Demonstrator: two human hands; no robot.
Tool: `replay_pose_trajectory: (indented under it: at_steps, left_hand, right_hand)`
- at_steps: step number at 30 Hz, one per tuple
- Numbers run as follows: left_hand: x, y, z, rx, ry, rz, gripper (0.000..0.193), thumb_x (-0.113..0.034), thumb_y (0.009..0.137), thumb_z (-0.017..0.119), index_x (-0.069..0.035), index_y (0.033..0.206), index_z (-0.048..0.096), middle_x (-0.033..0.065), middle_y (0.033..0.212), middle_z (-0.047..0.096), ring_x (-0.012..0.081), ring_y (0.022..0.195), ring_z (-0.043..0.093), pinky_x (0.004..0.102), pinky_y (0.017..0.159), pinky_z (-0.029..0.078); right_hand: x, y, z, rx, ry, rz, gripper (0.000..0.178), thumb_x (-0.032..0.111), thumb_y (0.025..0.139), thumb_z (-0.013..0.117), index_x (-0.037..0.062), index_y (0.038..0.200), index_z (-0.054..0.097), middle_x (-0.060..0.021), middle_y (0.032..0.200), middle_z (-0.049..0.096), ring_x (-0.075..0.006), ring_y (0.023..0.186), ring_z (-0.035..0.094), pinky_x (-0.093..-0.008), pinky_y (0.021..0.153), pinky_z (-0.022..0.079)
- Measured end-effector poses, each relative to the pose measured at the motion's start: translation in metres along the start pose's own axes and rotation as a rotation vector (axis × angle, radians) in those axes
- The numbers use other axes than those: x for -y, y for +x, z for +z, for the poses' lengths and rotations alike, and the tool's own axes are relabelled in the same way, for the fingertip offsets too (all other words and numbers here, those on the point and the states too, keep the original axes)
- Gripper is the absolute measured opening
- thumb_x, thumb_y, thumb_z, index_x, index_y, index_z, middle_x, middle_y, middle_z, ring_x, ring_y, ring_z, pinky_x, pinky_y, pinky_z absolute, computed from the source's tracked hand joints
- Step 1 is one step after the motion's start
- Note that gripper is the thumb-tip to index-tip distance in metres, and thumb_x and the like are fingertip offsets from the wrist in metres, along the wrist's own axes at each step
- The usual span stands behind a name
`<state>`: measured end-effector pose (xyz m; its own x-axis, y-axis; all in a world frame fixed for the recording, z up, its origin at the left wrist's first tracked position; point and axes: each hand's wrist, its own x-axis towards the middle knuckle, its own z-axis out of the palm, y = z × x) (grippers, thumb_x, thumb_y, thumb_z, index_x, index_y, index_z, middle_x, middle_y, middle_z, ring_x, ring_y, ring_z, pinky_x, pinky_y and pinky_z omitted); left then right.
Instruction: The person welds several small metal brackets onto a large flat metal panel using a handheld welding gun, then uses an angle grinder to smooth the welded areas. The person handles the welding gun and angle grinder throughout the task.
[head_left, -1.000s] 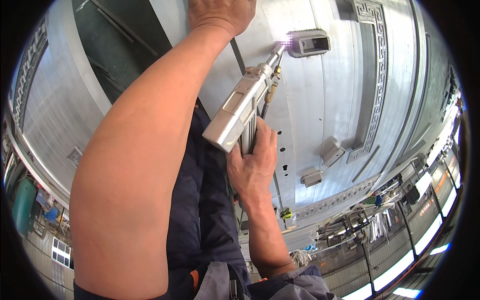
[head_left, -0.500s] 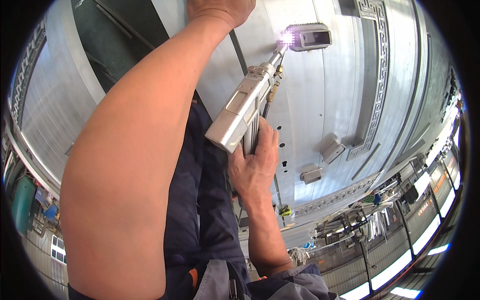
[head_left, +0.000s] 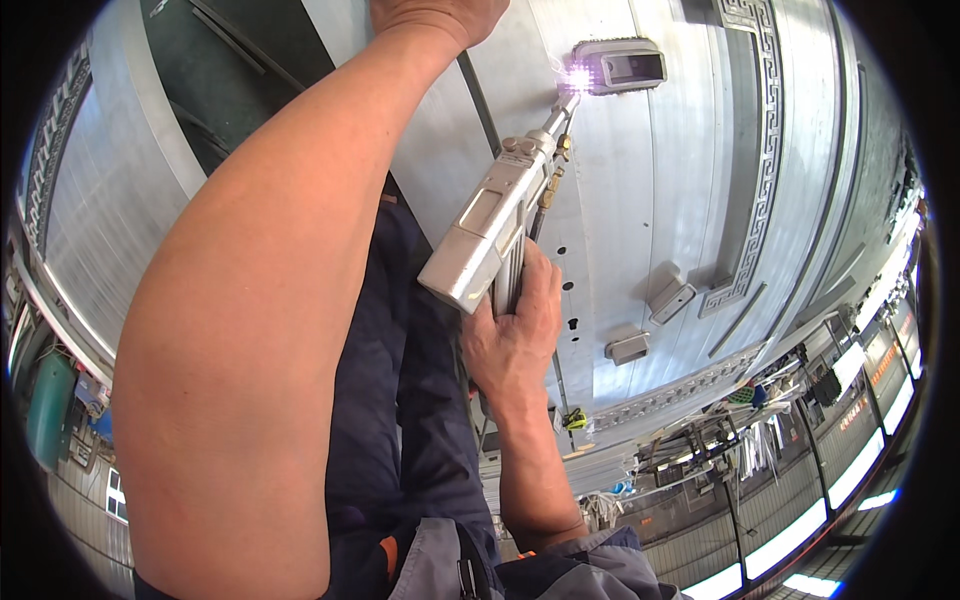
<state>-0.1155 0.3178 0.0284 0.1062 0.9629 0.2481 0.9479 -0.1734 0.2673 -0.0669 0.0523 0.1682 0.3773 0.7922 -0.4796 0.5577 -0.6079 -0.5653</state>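
Welding gun [head_left: 490, 235], silver-grey, boxy body with slim nozzle, centre of view, tilted up to the right. Tip at bright violet-white spark [head_left: 577, 78], touching left end of small grey rectangular fitting [head_left: 622, 66] on brushed metal door panel [head_left: 650, 200]. Right hand [head_left: 515, 335] clenched round gun's handle below the body, fingers wrapped. Left hand [head_left: 435, 18] at top edge, pressed against panel; fingers cut off by frame, grip cannot be told. Two further grey fittings [head_left: 672, 296], [head_left: 628, 348] lower on panel. Raised key-pattern border [head_left: 765, 130] along panel's right side. Dark blue trousers [head_left: 400, 400] beneath. Green drum [head_left: 50, 410] far left, contents hidden.
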Motion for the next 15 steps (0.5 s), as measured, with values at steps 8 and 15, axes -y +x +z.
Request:
replay_pose_trajectory:
  at_steps: [8,15]
  left_hand:
    - [0.001,0.005,-0.005,0.165,-0.005,-0.072,0.076,-0.038,0.094,0.059,0.011,0.149,0.038,0.0284,0.156,0.036,0.0428,0.148,0.030,0.0549,0.125,0.020]
    - [-0.002,-0.002,0.005,0.062,0.046,-0.005,0.075,-0.037,0.094,0.059,0.010,0.149,0.038,0.0274,0.158,0.033,0.0414,0.151,0.026,0.0555,0.126,0.017]
  right_hand:
    - [-0.009,-0.009,-0.010,-0.007,0.097,-0.084,0.068,0.005,0.076,0.070,0.0029,0.142,0.052,-0.0190,0.116,0.064,-0.0397,0.103,0.057,-0.0480,0.088,0.052]
    - [-0.003,0.004,-0.007,-0.003,0.100,-0.100,0.069,0.009,0.078,0.074,0.0055,0.143,0.051,-0.0203,0.108,0.062,-0.0389,0.099,0.059,-0.0460,0.083,0.053]
